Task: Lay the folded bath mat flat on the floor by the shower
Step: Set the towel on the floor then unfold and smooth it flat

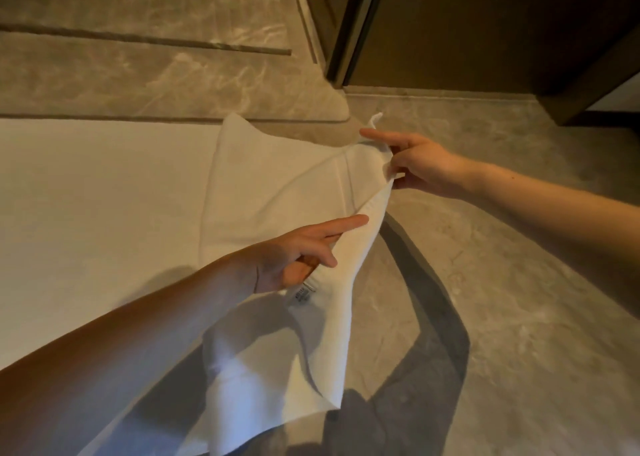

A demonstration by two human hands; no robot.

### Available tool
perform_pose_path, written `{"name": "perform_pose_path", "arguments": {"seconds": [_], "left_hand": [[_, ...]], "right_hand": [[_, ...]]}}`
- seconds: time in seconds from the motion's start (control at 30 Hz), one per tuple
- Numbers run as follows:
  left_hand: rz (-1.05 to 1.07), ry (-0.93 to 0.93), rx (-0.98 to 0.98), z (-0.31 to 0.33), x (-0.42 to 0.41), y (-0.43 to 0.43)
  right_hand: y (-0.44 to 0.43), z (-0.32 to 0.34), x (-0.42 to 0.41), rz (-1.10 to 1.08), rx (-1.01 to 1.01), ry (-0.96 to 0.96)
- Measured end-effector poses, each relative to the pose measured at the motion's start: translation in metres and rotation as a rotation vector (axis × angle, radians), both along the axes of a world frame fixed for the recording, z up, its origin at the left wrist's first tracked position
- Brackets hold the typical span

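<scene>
The white bath mat (277,185) hangs partly unfolded in the air above the floor, with a small care label showing near its lower edge. My left hand (294,254) pinches the mat's near edge between thumb and fingers, index finger stretched out. My right hand (415,162) pinches the mat's far right corner, its index finger also pointing out. The cloth is stretched between both hands and droops below the left hand. Its left part lies over a pale flat surface.
A pale flat surface (86,195) fills the left. Grey marble floor (502,282) spreads to the right. A raised marble step (173,74) runs along the back. A dark door frame (349,29) and dark wooden panels (502,29) stand at the top right.
</scene>
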State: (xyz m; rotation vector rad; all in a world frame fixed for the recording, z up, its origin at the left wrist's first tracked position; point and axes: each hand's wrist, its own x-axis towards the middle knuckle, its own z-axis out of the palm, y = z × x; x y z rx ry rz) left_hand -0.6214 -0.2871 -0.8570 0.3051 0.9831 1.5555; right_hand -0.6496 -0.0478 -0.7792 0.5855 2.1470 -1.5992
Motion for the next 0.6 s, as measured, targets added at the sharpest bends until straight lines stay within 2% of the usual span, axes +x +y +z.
{"name": "perform_pose_path", "arguments": {"seconds": [0.13, 0.33, 0.53, 0.6], "left_hand": [[0.018, -0.138, 0.007, -0.009, 0.007, 0.03], [0.021, -0.225, 0.059, -0.018, 0.01, 0.074], [0.003, -0.206, 0.034, -0.03, 0.007, 0.108], [-0.017, -0.039, -0.07, -0.037, 0.005, 0.113]], "right_hand": [[0.019, -0.003, 0.006, 0.014, 0.119, -0.05], [0.046, -0.001, 0.011, 0.038, 0.269, -0.065], [0.062, -0.007, 0.006, 0.158, 0.478, 0.018], [0.064, -0.016, 0.007, 0.213, 0.563, 0.009]]}}
